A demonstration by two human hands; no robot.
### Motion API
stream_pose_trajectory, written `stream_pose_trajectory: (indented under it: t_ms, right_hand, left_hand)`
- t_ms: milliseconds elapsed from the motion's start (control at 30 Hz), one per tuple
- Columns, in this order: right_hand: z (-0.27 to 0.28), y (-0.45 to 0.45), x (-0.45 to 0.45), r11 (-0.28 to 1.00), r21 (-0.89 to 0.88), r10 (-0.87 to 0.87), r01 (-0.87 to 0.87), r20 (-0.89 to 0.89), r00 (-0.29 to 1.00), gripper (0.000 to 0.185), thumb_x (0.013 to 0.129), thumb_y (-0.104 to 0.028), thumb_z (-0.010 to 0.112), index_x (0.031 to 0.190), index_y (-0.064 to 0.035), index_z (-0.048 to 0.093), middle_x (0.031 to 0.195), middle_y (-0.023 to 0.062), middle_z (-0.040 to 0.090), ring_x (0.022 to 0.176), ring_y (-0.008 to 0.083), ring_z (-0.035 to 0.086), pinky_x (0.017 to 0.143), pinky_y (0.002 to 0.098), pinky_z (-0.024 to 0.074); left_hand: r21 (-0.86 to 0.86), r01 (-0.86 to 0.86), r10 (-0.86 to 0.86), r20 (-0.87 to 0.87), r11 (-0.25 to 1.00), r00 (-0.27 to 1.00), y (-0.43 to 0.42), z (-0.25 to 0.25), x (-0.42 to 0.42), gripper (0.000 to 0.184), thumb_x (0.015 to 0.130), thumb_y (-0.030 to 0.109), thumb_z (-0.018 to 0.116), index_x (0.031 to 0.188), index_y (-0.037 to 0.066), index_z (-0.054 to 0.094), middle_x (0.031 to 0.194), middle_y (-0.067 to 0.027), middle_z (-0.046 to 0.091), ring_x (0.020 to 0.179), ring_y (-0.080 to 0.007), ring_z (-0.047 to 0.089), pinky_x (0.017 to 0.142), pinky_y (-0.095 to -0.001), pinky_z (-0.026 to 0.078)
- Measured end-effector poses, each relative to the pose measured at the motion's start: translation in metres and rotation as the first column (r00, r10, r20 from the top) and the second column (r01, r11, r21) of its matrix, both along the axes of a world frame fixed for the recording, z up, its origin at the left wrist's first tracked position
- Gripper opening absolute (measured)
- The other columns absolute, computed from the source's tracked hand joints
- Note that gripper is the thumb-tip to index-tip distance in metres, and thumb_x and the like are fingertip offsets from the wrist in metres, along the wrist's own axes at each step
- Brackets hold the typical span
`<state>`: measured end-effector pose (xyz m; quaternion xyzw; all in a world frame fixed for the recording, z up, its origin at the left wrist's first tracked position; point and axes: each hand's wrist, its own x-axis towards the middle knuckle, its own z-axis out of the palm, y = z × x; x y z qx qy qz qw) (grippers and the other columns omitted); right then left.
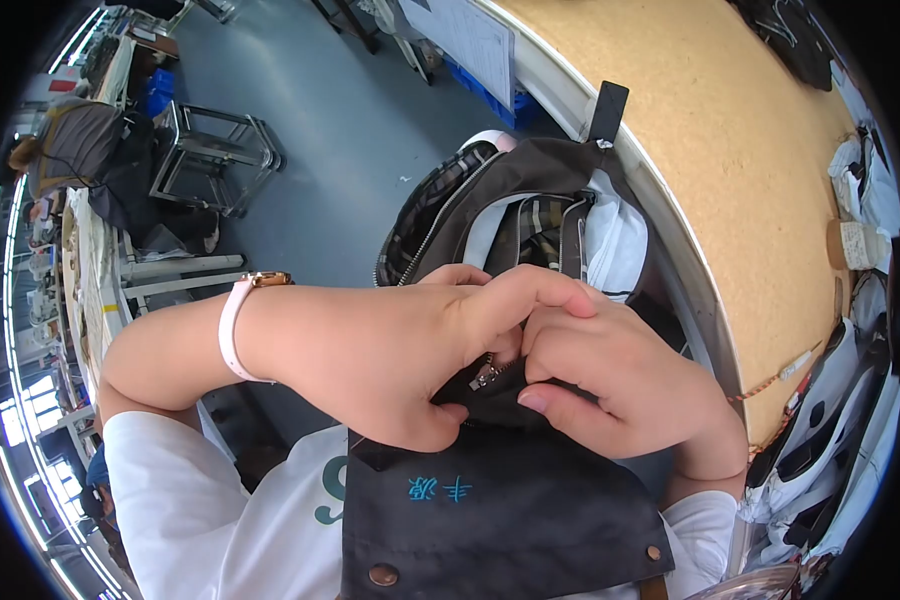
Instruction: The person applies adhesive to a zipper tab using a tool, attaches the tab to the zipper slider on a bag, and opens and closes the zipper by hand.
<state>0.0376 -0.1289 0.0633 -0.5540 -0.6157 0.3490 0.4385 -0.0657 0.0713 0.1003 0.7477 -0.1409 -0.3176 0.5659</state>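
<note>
Both hands meet over a dark bag (560,158) at the middle of the view. My left hand (410,340), with a white watch band (232,330) on its wrist, has its fingers curled round the dark fabric, and one finger reaches across to the other hand. My right hand (620,375) is closed on the same fabric, thumb bent inward. Between the hands a metal zipper pull (485,378) shows on the dark cloth. Behind them the bag's opening shows a plaid lining (542,222) and white fabric (615,235). The fingertips are partly hidden.
A tan worktable (710,120) with a pale edge curves along the right. Dark and white fabric pieces (820,440) lie at the far right, near a tape roll (850,245). A metal stool (215,150) and a seated person (90,150) are at the upper left.
</note>
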Motion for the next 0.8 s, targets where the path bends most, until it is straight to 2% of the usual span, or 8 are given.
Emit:
stream_pose_trajectory:
  t_ms: [67, 167, 300, 500, 533, 700, 767, 800]
  right_hand:
    - [-0.001, -0.004, -0.001, 1.0, 0.014, -0.016, 0.016, 0.003, 1.0, 0.011, 0.083, -0.008, 0.062, 0.081, -0.0039, 0.053, 0.078, 0.0098, 0.051, 0.078, 0.0296, 0.051, 0.083, 0.0386, 0.0388]
    - [-0.006, -0.008, 0.0, 0.995, 0.098, -0.011, 0.008, 0.028, 1.0, 0.01, 0.083, -0.009, 0.064, 0.084, -0.0042, 0.055, 0.082, 0.0088, 0.051, 0.077, 0.0284, 0.05, 0.083, 0.0372, 0.0385]
    - [0.0, -0.013, -0.002, 0.999, 0.051, -0.018, 0.015, 0.055, 0.998, 0.011, 0.078, -0.01, 0.068, 0.086, -0.0053, 0.061, 0.086, 0.0095, 0.055, 0.085, 0.0293, 0.054, 0.085, 0.0402, 0.0406]
    - [0.002, -0.016, -0.006, 0.997, 0.069, 0.008, -0.018, 0.152, 0.988, 0.024, 0.079, -0.007, 0.066, 0.103, -0.0036, 0.062, 0.09, 0.0083, 0.051, 0.09, 0.0243, 0.052, 0.09, 0.0409, 0.0355]
    - [0.001, -0.017, -0.008, 0.998, 0.059, 0.021, -0.029, 0.132, 0.991, 0.025, 0.079, -0.009, 0.068, 0.103, -0.0047, 0.063, 0.091, 0.0076, 0.052, 0.09, 0.0242, 0.052, 0.091, 0.0407, 0.0353]
    - [-0.03, -0.015, -0.024, 0.982, -0.188, -0.017, -0.031, -0.25, 0.968, 0.02, 0.078, -0.023, 0.074, 0.095, -0.0117, 0.072, 0.099, 0.0039, 0.062, 0.097, 0.0211, 0.057, 0.092, 0.0381, 0.0318]
    - [-0.029, -0.009, -0.03, 0.982, -0.19, -0.034, 0.0, -0.176, 0.984, 0.02, 0.078, -0.024, 0.075, 0.094, -0.0123, 0.073, 0.099, 0.0037, 0.064, 0.1, 0.0192, 0.058, 0.089, 0.0362, 0.0343]
    - [-0.022, -0.004, -0.029, 0.996, -0.088, -0.042, 0.032, -0.108, 0.993, 0.019, 0.073, -0.015, 0.078, 0.089, -0.0043, 0.073, 0.096, 0.0105, 0.067, 0.089, 0.0252, 0.065, 0.08, 0.0331, 0.049]
  left_hand:
    - [0.025, 0.007, -0.004, -0.122, 1.0, 0.992, 0.002, 0.006, 0.005, 0.092, 0.065, -0.002, 0.069, 0.143, 0.003, 0.02, 0.108, -0.0153, 0.053, 0.102, -0.0278, 0.052, 0.092, -0.0368, 0.038]
    - [0.099, -0.071, 0.037, 0.312, 0.993, 0.949, 0.007, 0.001, -0.002, 0.087, 0.065, 0.001, 0.072, 0.14, 0.003, 0.029, 0.113, -0.016, 0.054, 0.107, -0.0297, 0.049, 0.092, -0.0372, 0.038]
    - [0.28, -0.185, 0.036, 0.463, 0.942, 0.885, 0.004, 0.013, -0.009, 0.053, 0.07, 0.013, 0.073, 0.12, 0.006, 0.057, 0.116, -0.015, 0.052, 0.109, -0.0345, 0.047, 0.092, -0.0404, 0.038]
    - [0.471, 0.185, -0.169, -0.078, 0.863, 0.983, -0.005, 0.03, 0.011, 0.031, 0.08, 0.026, 0.069, 0.105, 0.009, 0.061, 0.089, -0.0124, 0.064, 0.077, -0.0308, 0.063, 0.065, -0.0416, 0.045]
    - [0.433, 0.169, -0.202, 0.031, 0.886, 0.979, -0.003, 0.027, 0.012, 0.027, 0.084, 0.029, 0.065, 0.103, 0.009, 0.061, 0.073, -0.0114, 0.063, 0.063, -0.0322, 0.061, 0.057, -0.0419, 0.045]
    - [0.311, 0.393, -0.316, -0.27, 0.866, 0.909, -0.005, 0.007, 0.024, 0.032, 0.081, 0.032, 0.069, 0.1, 0.008, 0.061, 0.077, -0.0096, 0.064, 0.074, -0.0269, 0.062, 0.065, -0.0375, 0.046]
    - [0.334, 0.428, -0.367, -0.233, 0.84, 0.901, -0.004, 0.003, 0.023, 0.033, 0.078, 0.033, 0.071, 0.096, 0.007, 0.061, 0.076, -0.0087, 0.064, 0.076, -0.0248, 0.062, 0.065, -0.0362, 0.046]
    - [0.309, 0.422, -0.339, -0.288, 0.852, 0.896, -0.005, -0.002, 0.021, 0.034, 0.075, 0.032, 0.072, 0.096, 0.007, 0.061, 0.076, -0.0079, 0.064, 0.076, -0.024, 0.062, 0.065, -0.036, 0.045]
